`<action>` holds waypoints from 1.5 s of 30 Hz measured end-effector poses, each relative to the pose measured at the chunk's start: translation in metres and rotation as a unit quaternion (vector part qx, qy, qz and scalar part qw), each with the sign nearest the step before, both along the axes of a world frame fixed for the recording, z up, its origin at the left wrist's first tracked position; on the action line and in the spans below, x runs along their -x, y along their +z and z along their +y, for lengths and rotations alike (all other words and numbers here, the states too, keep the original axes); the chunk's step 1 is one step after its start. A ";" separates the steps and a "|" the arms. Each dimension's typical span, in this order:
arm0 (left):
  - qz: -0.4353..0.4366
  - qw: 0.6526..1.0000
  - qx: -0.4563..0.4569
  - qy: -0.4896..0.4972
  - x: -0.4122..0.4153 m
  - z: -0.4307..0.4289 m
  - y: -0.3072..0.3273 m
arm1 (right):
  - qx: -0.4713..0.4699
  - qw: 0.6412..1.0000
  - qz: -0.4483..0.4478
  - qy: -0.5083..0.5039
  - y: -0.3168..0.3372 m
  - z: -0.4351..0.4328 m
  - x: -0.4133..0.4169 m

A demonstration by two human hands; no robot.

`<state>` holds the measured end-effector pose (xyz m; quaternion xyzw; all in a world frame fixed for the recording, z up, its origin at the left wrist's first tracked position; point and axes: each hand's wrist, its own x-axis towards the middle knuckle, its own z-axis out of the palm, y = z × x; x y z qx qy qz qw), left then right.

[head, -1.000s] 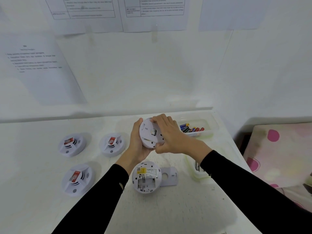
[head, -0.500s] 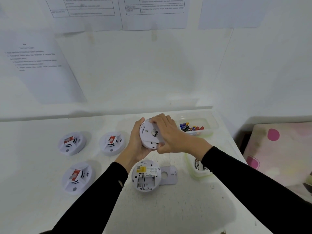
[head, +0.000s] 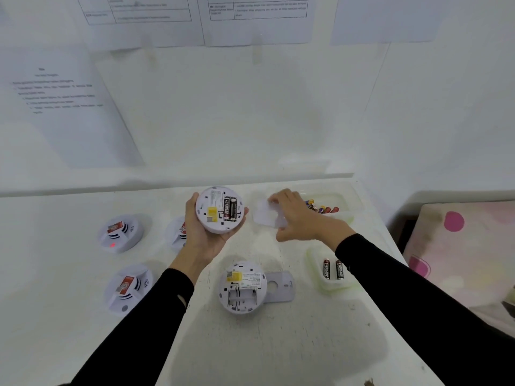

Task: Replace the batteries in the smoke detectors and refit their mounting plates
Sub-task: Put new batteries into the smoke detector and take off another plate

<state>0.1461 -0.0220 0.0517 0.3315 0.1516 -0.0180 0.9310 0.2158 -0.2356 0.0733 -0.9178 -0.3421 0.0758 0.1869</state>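
Though well begun, far from finished, judging by the white table [head: 278, 344]. Lying near the middle, back up: open detector [head: 242, 288], battery bay empty, so awaiting cells and plate.

Left of the open detector: near closed detector [head: 128, 288], far closed detector [head: 119, 232] and half-hidden detector [head: 177, 232], all face up; whether serviced or waiting, cannot tell.

Beyond the open detector, raised: left hand [head: 206, 240], fingers and thumb curled round the held detector [head: 220, 210], back toward the camera. Beyond and right of the open detector: right hand [head: 301, 221] pinching a blurred white mounting plate [head: 264, 215] between thumb and fingertips, probably for that held unit.

Touching the open detector's right edge: grey mounting plate [head: 280, 286], not yet fitted.

Further right: small tub [head: 312, 257] with two loose cells [head: 331, 270]. Right and beyond: clear tray [head: 354, 207] of mixed batteries [head: 323, 209].

Seated in the held detector: two black batteries [head: 230, 208], swap apparently done there.
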 end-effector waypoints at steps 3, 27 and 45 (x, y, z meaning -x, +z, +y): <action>0.001 1.000 0.001 -0.010 0.002 0.007 -0.002 | 0.115 0.993 0.030 0.028 -0.022 0.008 -0.001; -0.024 0.990 0.063 -0.122 0.005 -0.041 0.012 | -0.335 0.936 0.009 -0.112 0.014 -0.018 0.047; -0.017 0.979 0.010 -0.201 -0.003 -0.134 0.019 | -0.203 0.950 -0.069 -0.225 0.026 -0.075 0.071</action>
